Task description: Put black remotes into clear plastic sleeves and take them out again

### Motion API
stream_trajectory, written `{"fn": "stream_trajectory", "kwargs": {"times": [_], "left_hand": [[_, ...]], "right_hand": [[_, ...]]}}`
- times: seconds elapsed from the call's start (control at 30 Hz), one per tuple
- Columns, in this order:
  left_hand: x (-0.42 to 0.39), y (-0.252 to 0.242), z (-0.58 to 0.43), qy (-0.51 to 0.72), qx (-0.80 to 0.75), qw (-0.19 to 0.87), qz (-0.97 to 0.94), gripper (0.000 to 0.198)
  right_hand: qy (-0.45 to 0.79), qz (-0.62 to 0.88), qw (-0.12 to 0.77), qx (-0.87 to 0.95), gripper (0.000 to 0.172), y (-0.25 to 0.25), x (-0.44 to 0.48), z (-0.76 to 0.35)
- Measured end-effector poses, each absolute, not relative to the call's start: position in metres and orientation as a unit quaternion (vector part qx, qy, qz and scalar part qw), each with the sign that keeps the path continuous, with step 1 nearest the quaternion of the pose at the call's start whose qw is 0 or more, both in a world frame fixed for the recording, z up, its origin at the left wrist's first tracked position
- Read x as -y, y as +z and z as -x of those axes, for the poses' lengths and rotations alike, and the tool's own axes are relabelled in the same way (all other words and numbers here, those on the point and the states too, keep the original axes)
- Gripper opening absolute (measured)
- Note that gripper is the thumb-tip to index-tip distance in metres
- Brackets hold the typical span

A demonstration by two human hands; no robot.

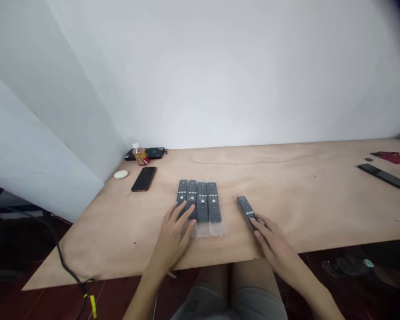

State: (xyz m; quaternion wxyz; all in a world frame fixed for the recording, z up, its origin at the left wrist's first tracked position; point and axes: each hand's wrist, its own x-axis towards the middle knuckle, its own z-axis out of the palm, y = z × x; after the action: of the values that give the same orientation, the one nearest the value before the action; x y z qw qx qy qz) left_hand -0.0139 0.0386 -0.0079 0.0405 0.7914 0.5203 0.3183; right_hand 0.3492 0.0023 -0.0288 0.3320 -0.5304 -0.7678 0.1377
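Several dark remote controls (203,202) in clear plastic sleeves lie side by side in a row on the wooden table. My left hand (175,233) rests on the lower ends of the two leftmost ones, its fingers spread. Apart from the row, to its right, another remote control (245,207) lies tilted, its top pointing up and left. The fingers of my right hand (271,242) are closed around its lower end, which they partly hide.
A phone (144,179), a white oval object (121,174), a drink bottle (141,155) and black devices (155,153) stand at the back left. At the far right lie a long black object (384,176) and a red item (394,157). A cable (62,258) hangs by the table's left edge.
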Motion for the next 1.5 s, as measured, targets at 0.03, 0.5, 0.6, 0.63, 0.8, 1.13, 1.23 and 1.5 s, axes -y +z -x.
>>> {"fn": "stream_trajectory", "kwargs": {"times": [0.03,0.5,0.6,0.63,0.8,1.13,1.23,1.5], "left_hand": [[-0.041,-0.008,0.012,0.311,-0.516,0.04,-0.797,0.045],[-0.093,-0.019,-0.008,0.263,-0.49,0.023,-0.831,0.038],[-0.102,-0.013,-0.004,0.279,-0.492,0.047,-0.823,0.046],[-0.102,-0.013,-0.001,0.291,-0.501,0.053,-0.813,0.049],[-0.082,-0.018,0.021,0.295,-0.535,0.068,-0.789,0.046],[0.005,-0.004,0.041,0.251,-0.523,0.056,-0.812,0.046],[0.037,-0.006,0.029,0.237,-0.524,0.078,-0.815,0.062],[0.047,0.015,0.002,0.214,-0.454,0.15,-0.852,0.07]], "right_hand": [[0.145,0.52,0.333,0.774,0.047,-0.026,-0.012,-0.338],[0.059,0.544,0.18,0.818,0.05,-0.013,-0.083,-0.254],[0.063,0.55,0.178,0.814,0.051,-0.003,-0.098,-0.259],[0.064,0.546,0.185,0.814,0.052,-0.001,-0.098,-0.26],[0.066,0.492,0.21,0.843,0.047,-0.006,-0.08,-0.256],[0.045,0.505,0.262,0.821,0.035,-0.015,-0.056,-0.259],[0.065,0.5,0.279,0.818,0.031,-0.015,-0.033,-0.261],[0.141,0.55,0.367,0.737,0.027,-0.014,0.017,-0.273]]}}
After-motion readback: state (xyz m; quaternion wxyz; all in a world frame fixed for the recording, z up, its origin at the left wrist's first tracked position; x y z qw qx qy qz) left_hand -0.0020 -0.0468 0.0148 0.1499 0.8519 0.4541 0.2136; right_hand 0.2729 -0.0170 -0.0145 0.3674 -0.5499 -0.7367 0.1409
